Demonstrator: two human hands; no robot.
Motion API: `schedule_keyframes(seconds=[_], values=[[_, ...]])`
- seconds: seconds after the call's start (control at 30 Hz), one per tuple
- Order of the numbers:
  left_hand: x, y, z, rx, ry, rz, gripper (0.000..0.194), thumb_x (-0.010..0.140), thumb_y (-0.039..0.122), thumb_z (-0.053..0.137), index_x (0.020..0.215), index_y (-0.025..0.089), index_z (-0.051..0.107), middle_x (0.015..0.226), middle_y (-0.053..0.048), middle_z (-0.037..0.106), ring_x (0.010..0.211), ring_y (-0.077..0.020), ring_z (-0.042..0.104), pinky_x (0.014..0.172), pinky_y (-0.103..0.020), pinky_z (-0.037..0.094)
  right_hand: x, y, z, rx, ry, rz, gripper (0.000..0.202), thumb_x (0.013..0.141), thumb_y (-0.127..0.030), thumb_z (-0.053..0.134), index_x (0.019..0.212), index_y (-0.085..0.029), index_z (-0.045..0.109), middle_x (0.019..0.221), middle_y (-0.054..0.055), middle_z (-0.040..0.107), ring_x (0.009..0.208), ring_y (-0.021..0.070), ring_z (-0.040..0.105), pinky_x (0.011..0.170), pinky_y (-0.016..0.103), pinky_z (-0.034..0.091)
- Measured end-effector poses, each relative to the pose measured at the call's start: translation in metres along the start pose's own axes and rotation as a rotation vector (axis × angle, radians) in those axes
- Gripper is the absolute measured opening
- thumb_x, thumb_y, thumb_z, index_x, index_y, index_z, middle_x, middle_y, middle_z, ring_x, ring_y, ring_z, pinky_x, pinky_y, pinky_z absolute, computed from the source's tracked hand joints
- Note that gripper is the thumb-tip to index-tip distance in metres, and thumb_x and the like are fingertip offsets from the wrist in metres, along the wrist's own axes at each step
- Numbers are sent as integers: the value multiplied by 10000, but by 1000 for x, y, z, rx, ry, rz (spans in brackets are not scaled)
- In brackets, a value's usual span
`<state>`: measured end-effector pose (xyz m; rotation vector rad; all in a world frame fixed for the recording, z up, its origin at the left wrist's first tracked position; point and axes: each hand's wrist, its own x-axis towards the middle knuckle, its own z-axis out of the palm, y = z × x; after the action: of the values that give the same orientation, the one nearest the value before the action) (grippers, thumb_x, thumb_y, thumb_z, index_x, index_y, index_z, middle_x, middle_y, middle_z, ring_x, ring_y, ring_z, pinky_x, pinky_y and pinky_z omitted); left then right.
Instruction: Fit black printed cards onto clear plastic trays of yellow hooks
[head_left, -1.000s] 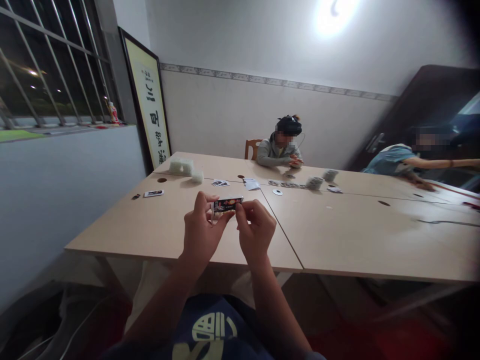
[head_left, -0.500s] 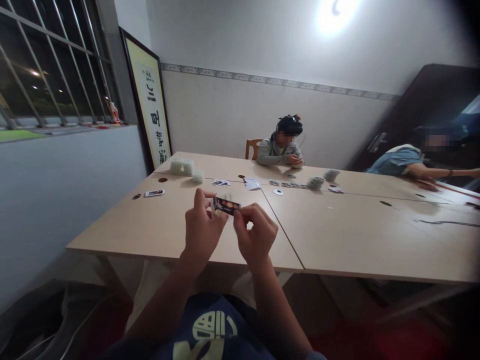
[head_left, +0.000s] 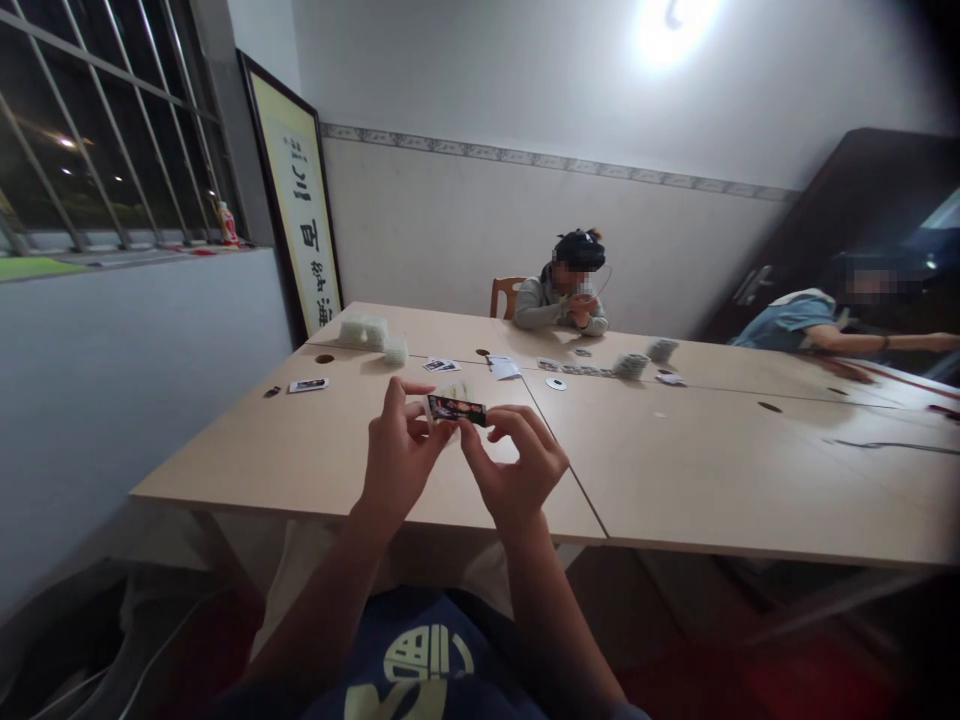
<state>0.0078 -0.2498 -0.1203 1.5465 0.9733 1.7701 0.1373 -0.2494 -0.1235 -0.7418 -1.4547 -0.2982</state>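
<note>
L hand [head_left: 397,440] & R hand [head_left: 519,462] pinch blk printed strip [head_left: 459,410] at opp. ends, held above desk [head_left: 255,465], nr its front edge. Best: light grip, fingertips at edges, strip unbent.

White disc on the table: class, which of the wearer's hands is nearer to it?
Right. The right hand is on the wearer's side of the white disc, slightly left; the left hand is farther off leftward.
</note>
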Motion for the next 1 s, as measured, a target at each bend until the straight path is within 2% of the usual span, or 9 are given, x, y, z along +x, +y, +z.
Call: schedule_keyframes(seconds=[0.13, 0.27, 0.47, 0.6, 0.73, 0.8, 0.9, 1.0], values=[[-2, 4, -2, -53, -100, -84, 395, 814, 320, 791, 1051, 220, 491, 845, -28, 785, 682, -173, 773, 606, -238, 631, 5, 4, 1, -32, 98, -98, 199, 857, -144, 744, 751, -232, 600, 700, -25, 698, 618, 116, 670, 586, 247, 556], [-6, 9, -2, -95, -117, -138, 459, 806, 386, 820, 1061, 230, 471, 928, -51, 791, 738, -213, 795, 549, -244, 649, 6, 5, 3, -47, 151, -61, 164, 851, -152, 770, 792, -225, 636, 790, -3, 737, 710, 133, 719, 657, 265, 595], [-9, 15, -1, -96, -115, -125, 464, 806, 396, 830, 1055, 229, 476, 941, -61, 797, 722, -218, 794, 469, -211, 628, -2, -1, 5, 154, 181, 201, 144, 829, -175, 781, 801, -230, 651, 782, -14, 690, 709, 131, 668, 675, 292, 565], [-9, 15, -1, -99, -103, -110, 467, 798, 388, 842, 1054, 225, 487, 962, -66, 805, 754, -220, 799, 520, -228, 655, -4, -6, 3, 393, 141, 395, 105, 813, -180, 771, 844, -231, 684, 755, -29, 685, 669, 111, 634, 635, 262, 537], [-9, 14, -1, -92, -99, -103, 450, 803, 382, 839, 1044, 225, 494, 952, -64, 810, 756, -218, 799, 531, -230, 659, 2, -9, 0, 453, 89, 525, 154, 780, -215, 778, 918, -216, 711, 723, -30, 699, 644, 112, 639, 596, 249, 527], [-9, 13, -1, -84, -95, -94, 444, 803, 383, 839, 1037, 224, 497, 946, -62, 811, 740, -213, 797, 532, -230, 659, 4, -9, -1, 457, 21, 575, 110, 793, -245, 762, 880, -203, 709, 686, -27, 687, 620, 118, 630, 573, 255, 515], [-9, 13, -1, -63, -92, -88, 445, 799, 387, 840, 1034, 221, 500, 914, -55, 807, 709, -205, 791, 533, -230, 658, 4, -8, 0, 398, 11, 516, 45, 842, -227, 701, 807, -201, 687, 684, -22, 664, 615, 117, 602, 570, 264, 498], [-7, 12, -1, -46, -90, -93, 440, 806, 397, 826, 1040, 217, 500, 874, -47, 797, 665, -195, 780, 516, -230, 652, 3, -8, 3, 258, 63, 322, 99, 871, -155, 640, 790, -209, 651, 727, -20, 640, 667, 118, 593, 599, 266, 496]])
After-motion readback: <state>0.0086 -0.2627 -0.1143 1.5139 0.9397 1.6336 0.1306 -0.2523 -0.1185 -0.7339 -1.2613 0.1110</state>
